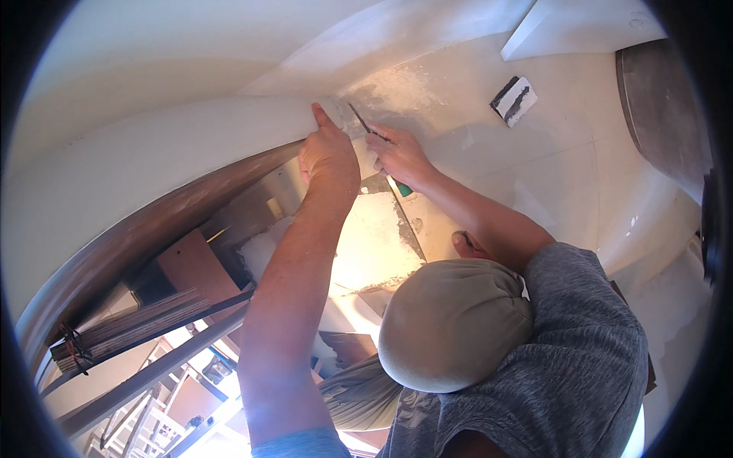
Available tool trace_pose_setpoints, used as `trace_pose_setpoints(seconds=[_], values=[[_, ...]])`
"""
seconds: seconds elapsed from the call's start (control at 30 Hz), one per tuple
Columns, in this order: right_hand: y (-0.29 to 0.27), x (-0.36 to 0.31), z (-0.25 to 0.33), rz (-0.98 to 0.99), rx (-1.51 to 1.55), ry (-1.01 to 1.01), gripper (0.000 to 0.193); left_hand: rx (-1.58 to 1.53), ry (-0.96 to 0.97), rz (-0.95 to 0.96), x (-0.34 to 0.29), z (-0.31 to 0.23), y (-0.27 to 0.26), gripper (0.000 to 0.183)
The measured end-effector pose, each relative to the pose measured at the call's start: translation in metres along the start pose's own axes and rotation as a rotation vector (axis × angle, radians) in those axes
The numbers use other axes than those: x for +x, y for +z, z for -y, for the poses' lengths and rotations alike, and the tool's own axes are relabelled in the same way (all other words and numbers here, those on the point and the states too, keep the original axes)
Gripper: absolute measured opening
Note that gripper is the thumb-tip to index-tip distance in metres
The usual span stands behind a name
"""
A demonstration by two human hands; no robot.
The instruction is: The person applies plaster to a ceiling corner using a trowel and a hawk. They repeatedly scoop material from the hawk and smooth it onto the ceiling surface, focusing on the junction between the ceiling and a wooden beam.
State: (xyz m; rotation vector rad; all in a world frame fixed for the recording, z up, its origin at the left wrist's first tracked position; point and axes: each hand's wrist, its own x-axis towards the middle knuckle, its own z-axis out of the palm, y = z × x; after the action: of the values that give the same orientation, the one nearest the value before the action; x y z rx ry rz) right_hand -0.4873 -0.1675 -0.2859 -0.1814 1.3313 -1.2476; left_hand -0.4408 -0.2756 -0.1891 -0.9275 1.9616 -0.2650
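Observation:
My left hand (330, 156) has its index finger stretched out against the pale wall (191, 133) near its lower edge; its other fingers are curled, with nothing visible in them. Close by on the right, my right hand (398, 153) is closed on a thin dark-bladed scraper (359, 116), its tip pointing up and left toward the seam. A small green piece (403, 188) shows below that hand; whether it is part of the scraper I cannot tell. Farther right lies a small dark rectangular plate (513, 101) smeared with white paste.
My bent knee (456, 328) in khaki trousers and my foot (467, 244) are beneath my arms. A dark curved edge (183, 202) runs along the left. Tied boards (130, 328) and a white ladder-like frame (149, 424) stand lower left. A brown panel (660, 114) is at far right.

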Motion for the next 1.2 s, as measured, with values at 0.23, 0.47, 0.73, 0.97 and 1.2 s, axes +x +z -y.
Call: trace_pose_setpoints(seconds=[0.23, 0.47, 0.73, 0.97, 1.2], values=[[0.008, 0.004, 0.014, 0.063, -0.095, -0.105, 0.045, 0.136, 0.081, -0.010, -0.009, 0.004, 0.010, 0.110], [0.019, 0.008, 0.017, 0.122, -0.108, -0.113, 0.047, 0.144, 0.096, -0.047, -0.032, 0.014, 0.021, 0.099], [0.026, -0.005, 0.000, 0.158, -0.159, -0.141, 0.049, -0.285, 0.064, -0.033, -0.077, 0.035, 0.090, 0.094], [0.039, 0.022, -0.005, 0.146, -0.043, -0.321, 0.052, -0.575, -0.141, -0.042, -0.069, 0.023, 0.224, 0.123], [0.034, 0.012, -0.011, 0.146, -0.033, -0.196, 0.052, -0.708, -0.243, 0.095, -0.055, -0.010, 0.215, 0.146]])
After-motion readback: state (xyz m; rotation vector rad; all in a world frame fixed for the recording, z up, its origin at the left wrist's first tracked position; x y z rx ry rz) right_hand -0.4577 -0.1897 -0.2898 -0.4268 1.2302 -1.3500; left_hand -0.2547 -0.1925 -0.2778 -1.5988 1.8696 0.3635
